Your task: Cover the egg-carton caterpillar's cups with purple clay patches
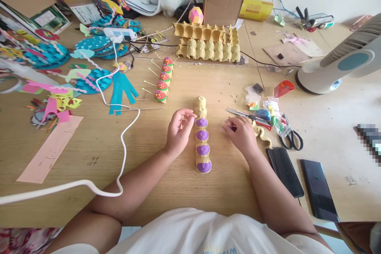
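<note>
A strip of egg-carton cups lies lengthwise on the wooden table, purple patches covering several of its nearer cups and bare tan ones at the far end. Just left of the strip is my left hand, its fingers curled with thumb and fingertips close together near the upper cups; anything between them is too small to tell. To the right, my right hand pinches a small clear packet with something purple in it. Farther back stands a finished-looking strip in red and green with small faces and pins beside it.
A cutter, bagged clay, black scissors and two phones lie right. A white fan stands behind them. Egg cartons sit at the back. A white cable and paper crafts occupy the left.
</note>
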